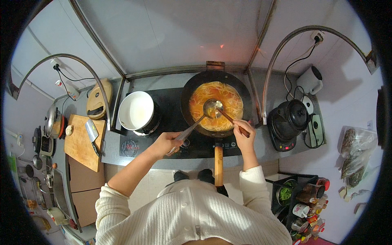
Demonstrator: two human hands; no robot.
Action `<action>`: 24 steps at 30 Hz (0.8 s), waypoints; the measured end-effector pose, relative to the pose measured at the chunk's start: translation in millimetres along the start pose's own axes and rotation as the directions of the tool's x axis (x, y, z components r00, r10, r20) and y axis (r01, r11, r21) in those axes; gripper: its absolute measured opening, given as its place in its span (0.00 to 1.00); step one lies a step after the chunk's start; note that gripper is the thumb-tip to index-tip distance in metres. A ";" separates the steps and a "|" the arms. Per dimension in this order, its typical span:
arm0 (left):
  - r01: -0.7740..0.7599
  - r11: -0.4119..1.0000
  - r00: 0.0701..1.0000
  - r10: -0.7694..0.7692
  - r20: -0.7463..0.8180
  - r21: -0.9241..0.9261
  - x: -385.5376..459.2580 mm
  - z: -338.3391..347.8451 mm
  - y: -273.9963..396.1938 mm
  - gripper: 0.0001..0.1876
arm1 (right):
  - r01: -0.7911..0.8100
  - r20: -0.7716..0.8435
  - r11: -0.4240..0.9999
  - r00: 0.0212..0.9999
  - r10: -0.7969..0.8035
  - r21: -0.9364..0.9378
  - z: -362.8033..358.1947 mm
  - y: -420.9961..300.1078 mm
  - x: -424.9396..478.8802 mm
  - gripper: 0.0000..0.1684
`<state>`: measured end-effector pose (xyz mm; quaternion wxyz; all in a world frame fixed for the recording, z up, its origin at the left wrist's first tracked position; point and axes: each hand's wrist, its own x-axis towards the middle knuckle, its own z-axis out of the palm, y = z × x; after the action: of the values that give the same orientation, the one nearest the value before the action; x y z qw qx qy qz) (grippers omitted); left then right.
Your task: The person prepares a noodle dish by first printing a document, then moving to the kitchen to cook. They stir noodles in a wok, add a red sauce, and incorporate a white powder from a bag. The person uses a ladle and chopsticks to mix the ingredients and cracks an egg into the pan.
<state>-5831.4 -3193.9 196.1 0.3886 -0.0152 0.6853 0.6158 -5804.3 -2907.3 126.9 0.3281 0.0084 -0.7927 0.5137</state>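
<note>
A dark wok (219, 76) with a wooden handle stands on the black cooktop (168, 104), holding thin noodles in orange-red broth (229, 95). My left hand (171, 142) grips the handle of a metal ladle (209, 105), whose bowl lies over the middle of the broth with pale yellow-white pieces in it. Closed around a brown wooden utensil (228, 117), apparently chopsticks, is my right hand (244, 132) at the wok's right front edge. The utensil's tip reaches into the ladle bowl.
Left of the wok sits a white pot (136, 111). A cleaver (92, 133) and a garlic bulb (69, 130) lie on a wooden cutting board (79, 147). At right, a black clay pot (294, 114) stands near a grey kettle (309, 80). Below is a rack with several condiment jars (301, 210).
</note>
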 end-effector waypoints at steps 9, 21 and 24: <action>0.063 0.997 0.998 -0.063 0.003 0.049 -4.6 6.8 10.0 0.18 | -0.042 0.108 0.996 0.993 0.050 -0.079 -7.5 -7.6 -5.7 0.08; 0.015 0.994 1.000 -0.016 0.006 0.108 -13.0 12.0 15.1 0.18 | -0.037 0.046 0.999 0.998 0.037 0.014 -8.8 0.5 -0.1 0.09; 0.059 0.989 0.998 -0.060 0.002 0.139 -10.0 8.4 11.1 0.19 | -0.024 0.133 1.000 0.991 0.026 -0.014 -6.3 -1.0 -0.7 0.09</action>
<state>-5825.6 -3188.6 211.4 0.4092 -0.0066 0.7244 0.5548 -5800.2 -2902.9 129.0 0.2682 0.0305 -0.8160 0.5111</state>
